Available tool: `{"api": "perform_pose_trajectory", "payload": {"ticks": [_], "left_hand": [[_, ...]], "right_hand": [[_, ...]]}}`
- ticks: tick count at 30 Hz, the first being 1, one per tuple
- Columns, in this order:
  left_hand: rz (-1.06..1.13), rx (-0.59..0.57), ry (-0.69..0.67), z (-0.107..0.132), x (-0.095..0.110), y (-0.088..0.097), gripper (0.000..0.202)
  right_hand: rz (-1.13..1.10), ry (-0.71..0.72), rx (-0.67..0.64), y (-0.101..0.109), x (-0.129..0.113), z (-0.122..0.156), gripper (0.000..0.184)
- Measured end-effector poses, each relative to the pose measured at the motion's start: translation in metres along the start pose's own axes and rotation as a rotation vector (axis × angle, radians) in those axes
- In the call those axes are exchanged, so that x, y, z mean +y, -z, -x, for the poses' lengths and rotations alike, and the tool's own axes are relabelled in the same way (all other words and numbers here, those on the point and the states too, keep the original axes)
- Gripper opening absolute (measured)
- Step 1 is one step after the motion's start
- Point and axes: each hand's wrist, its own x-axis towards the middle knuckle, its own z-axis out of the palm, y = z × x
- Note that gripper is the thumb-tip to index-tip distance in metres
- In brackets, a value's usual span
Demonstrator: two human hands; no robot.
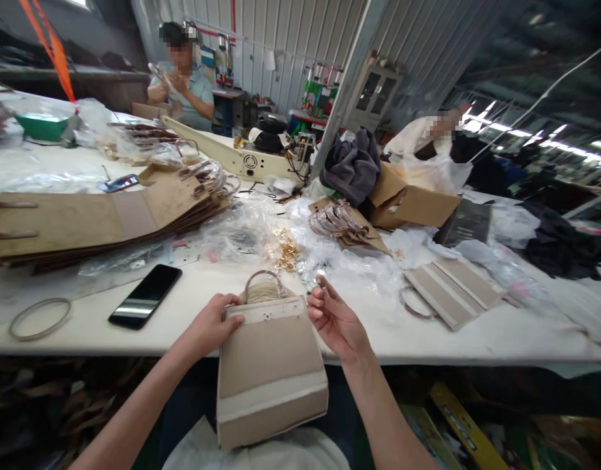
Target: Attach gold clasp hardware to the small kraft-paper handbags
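Observation:
A beige handbag piece [271, 359] with a pale strip along its top rests at the table's front edge and over my lap. Its curved handle [265, 274] stands up behind the top edge, and a few small dark spots mark the strip. My left hand [216, 321] grips the upper left corner, thumb on the front face. Off the upper right corner, my right hand [337, 321] is raised with thumb and fingertips pinched together; what is between them is too small to name. Gold-coloured small metal pieces [286, 251] lie in a pile just beyond.
Stacked brown bag panels [85, 219] with handles lie left, near a phone [146, 297] and a coiled ring [40, 318]. Another panel [457, 290] lies right. Behind are plastic wrap, handled pieces [346, 222] and a cardboard box [410, 199]. Two people [197, 98] are across the table.

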Motion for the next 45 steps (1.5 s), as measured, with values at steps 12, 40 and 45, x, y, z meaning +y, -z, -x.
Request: {"api": "perform_pose_trajectory", "payload": {"ticks": [12,40,45], "left_hand": [[-0.159,0.381,-0.39,0.016,0.037,-0.015,0.048],[-0.146,0.495,-0.447,0.027,0.05,0.009,0.021],[-0.366,0.551,-0.178,0.043,0.027,0.039,0.029]], "right_hand": [[-0.009,-0.28,0.002,-0.021,0.073,0.001,0.044],[0.466,-0.183,-0.063,-0.016,0.065,0.018,0.043],[1.096,0.095,-0.051,0.016,0.056,0.027,0.019]]}}
